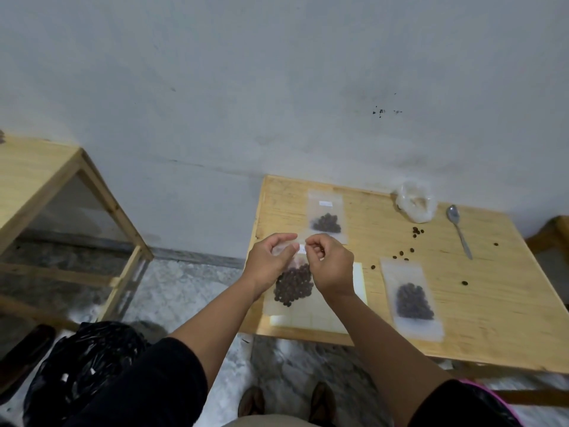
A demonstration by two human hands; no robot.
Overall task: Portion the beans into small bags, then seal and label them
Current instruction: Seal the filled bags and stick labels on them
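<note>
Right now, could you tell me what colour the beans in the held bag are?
Dark brown, nearly black; the beans show best in the head view.

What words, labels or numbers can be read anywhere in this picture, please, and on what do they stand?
None can be read.
White label on the far bag of beans: too small and blurred to read.
White label pinched between the left hand and right hand, at the top of the held bag: blurred, partly hidden.
Bag on the right: no label visible.
</note>
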